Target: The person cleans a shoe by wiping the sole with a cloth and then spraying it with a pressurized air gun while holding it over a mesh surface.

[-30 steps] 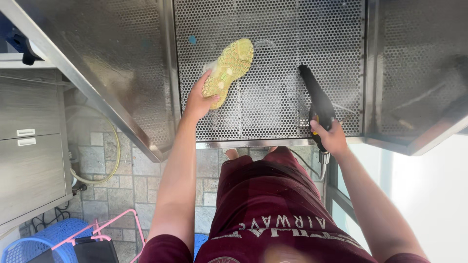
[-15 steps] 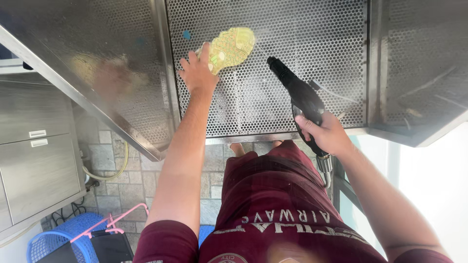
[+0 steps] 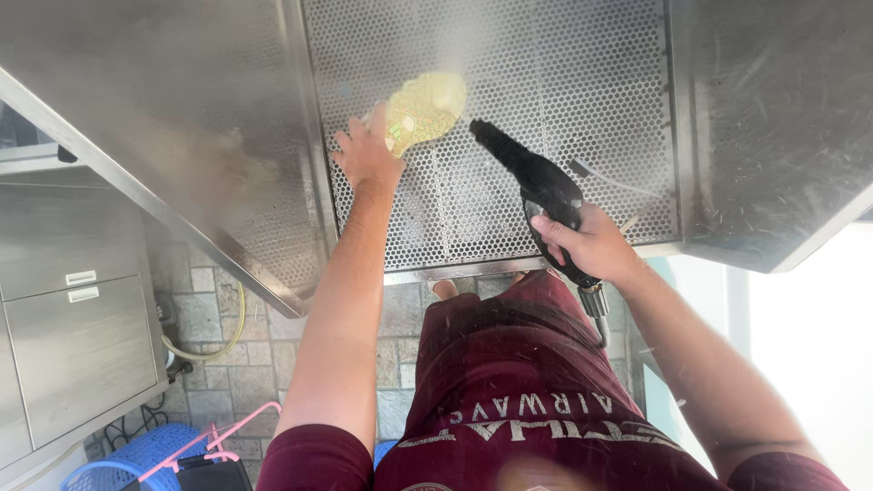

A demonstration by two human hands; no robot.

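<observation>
My left hand presses a yellow-green scrubbing cloth against a perforated steel panel. My right hand grips a black spray gun by its handle, nozzle aimed up-left toward the cloth, close to it. A fine mist hangs in front of the panel. A thin hose runs from the bottom of the gun's handle down past my leg.
Solid steel sheets flank the panel, one at left and one at right. Steel cabinet drawers stand at left on a tiled floor. A yellowish hose, blue basket and pink hanger lie below.
The cloth slid up the panel under my left hand, then a little back down. My right hand lifted the spray gun from beside the panel and swung its nozzle toward the cloth; mist appeared.
</observation>
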